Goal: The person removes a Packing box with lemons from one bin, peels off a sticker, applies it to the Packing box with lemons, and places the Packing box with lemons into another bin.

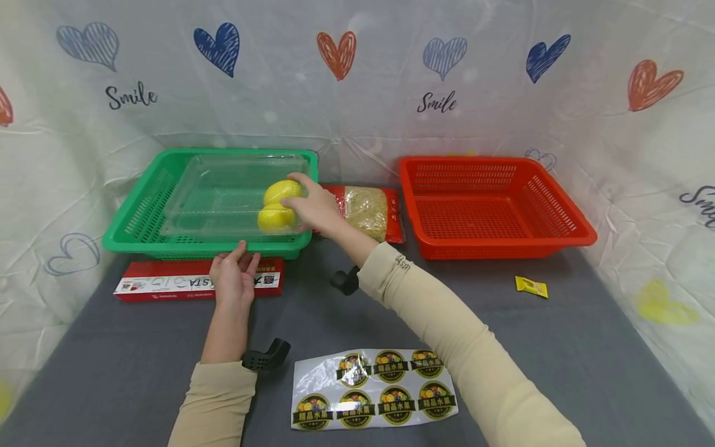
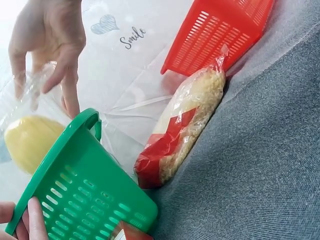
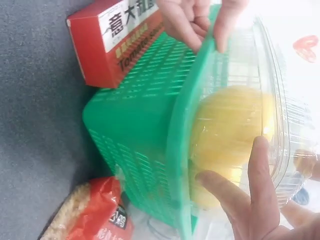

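Note:
A clear plastic container [image 1: 223, 180] lies in the green basket [image 1: 167, 249], partly standing above its rim. Inside the container, at its right end, are two yellow fruits [image 1: 277, 217] that look like lemons. My right hand [image 1: 321, 208] grips the container's right end, fingers spread along its clear wall beside the fruits. At the basket's front rim my left hand [image 1: 233, 276] pinches the edge, thumb on top and fingers below. Close up in the right wrist view, the left hand [image 3: 202, 20] holds that green rim beside the container.
A red pasta box [image 1: 167, 287] lies before the green basket. Between the baskets is a red-and-clear bag [image 1: 365, 214] of pale dry food. The red basket [image 1: 503, 242] stands right, with a small yellow packet [image 1: 530, 287] before it. A sticker sheet [image 1: 374, 391] lies at front.

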A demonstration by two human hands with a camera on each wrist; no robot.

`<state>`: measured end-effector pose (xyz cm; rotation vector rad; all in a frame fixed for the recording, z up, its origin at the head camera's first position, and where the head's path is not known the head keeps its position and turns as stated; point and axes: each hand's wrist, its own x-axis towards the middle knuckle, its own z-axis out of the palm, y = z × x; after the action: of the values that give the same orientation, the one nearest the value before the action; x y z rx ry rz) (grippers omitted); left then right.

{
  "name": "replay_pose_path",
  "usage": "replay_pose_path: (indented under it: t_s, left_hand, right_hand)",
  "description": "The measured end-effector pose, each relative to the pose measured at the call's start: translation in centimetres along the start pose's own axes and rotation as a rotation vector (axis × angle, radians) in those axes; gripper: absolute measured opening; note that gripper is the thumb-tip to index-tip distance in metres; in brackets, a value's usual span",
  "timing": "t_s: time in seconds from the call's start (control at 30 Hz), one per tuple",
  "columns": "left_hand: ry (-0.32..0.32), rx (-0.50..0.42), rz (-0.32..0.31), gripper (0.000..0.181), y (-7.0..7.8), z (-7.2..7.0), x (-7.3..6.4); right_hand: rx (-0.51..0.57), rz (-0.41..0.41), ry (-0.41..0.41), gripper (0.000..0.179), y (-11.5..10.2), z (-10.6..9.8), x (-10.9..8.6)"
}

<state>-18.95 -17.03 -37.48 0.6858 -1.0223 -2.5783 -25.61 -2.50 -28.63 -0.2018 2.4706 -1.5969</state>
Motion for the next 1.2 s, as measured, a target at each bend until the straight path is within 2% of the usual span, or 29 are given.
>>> replay_pose_path:
  t_s: [0.3,0.37,0.53,0.63,0.7,0.9,1.2]
  left_hand:
    - [-0.022,0.018,0.008,0.025,0.2,-0.1,-0.1]
    - [-0.021,0.016,0.010,0.025,0.2,-0.1,-0.1]
    - [-0.022,0.010,0.005,0.024,0.1,-0.1,0.0]
    - [-0.021,0.013,0.007,0.024,0.1,-0.1,0.0]
    - [-0.021,0.020,0.011,0.023,0.1,-0.2,0.0]
    - [-0.021,0.005,0.011,0.022,0.1,-0.1,0.0]
    - [-0.021,0.018,0.016,0.024,0.0,-0.2,0.0]
  right_hand:
    - [-0.036,-0.071,-0.022,0.051,-0.6,-2.2,-1.2]
    - [-0.036,-0.081,-0.016,0.050,-0.5,-2.6,-1.3]
    - [-0.113,-0.130,0.024,0.049,0.2,-3.5,-1.5]
    - [-0.103,-0.149,0.019,0.049,0.5,-4.2,-1.7]
    - [-0.094,-0.150,0.015,0.050,0.6,-4.7,-1.9]
    - [0.024,-0.116,-0.024,0.050,1.1,-6.0,-2.5]
    - [-0.089,-0.094,0.006,0.048,1.9,-7.9,-3.6]
